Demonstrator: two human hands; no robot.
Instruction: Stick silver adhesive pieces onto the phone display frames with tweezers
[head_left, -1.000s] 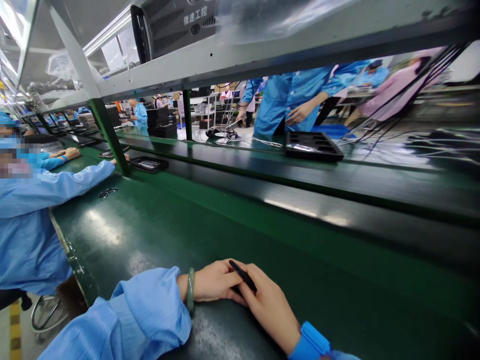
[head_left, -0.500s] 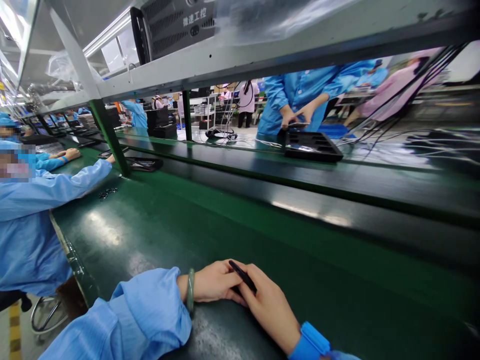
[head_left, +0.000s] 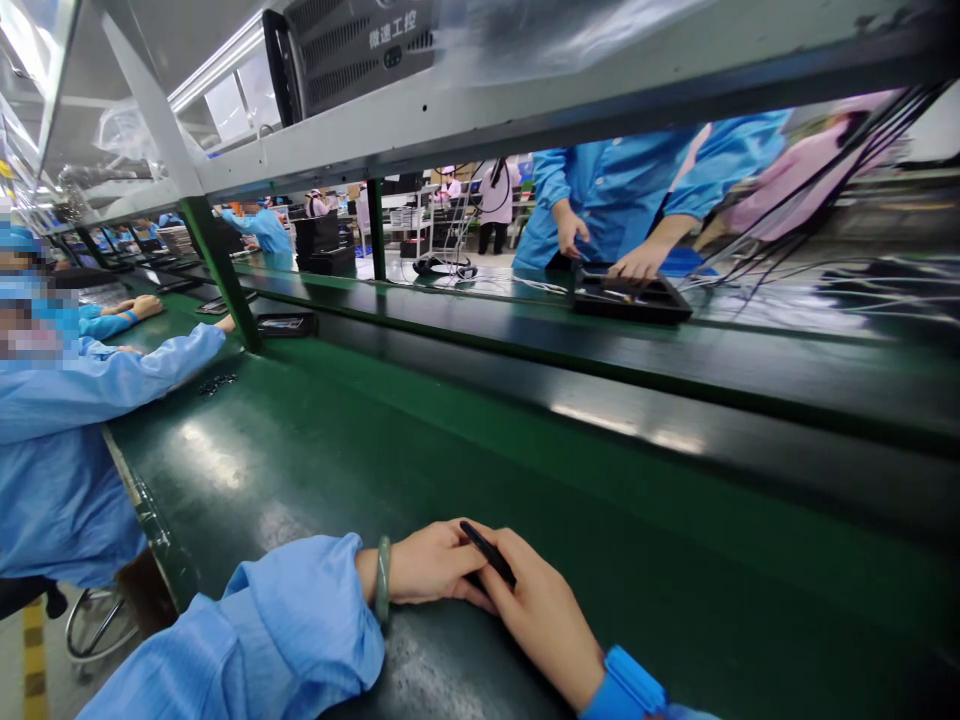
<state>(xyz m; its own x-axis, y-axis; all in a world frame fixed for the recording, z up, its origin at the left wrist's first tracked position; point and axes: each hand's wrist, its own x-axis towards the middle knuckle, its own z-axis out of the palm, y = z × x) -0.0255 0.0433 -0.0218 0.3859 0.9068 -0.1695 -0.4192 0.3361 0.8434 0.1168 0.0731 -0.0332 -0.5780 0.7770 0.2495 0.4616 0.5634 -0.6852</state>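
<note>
My right hand (head_left: 549, 612) is closed around a slim black pen-like tool (head_left: 487, 552), whose rounded end sticks out past the fingers toward the upper left. Its lower end is hidden in the grip. My left hand (head_left: 429, 563), with a green bangle (head_left: 383, 582) at the wrist, is curled against the right hand's fingertips and meets them under the tool. What its fingers hold, if anything, is hidden. Both hands rest low over the green table (head_left: 360, 450), close to its near side. A blue band (head_left: 626, 685) circles my right wrist.
Beyond the table runs a dark conveyor belt (head_left: 480, 370). A shelf (head_left: 330, 130) crosses above, carried by a green post (head_left: 217, 270). At left, a co-worker's sleeve (head_left: 112, 385) reaches toward a black tray (head_left: 285, 325). Across the belt, another person's hands work at a black compartment box (head_left: 634, 308).
My hands and the black tool hold still. Across the belt, the person's hands have parted, one now down in the box. The tray at left has shifted slightly.
</note>
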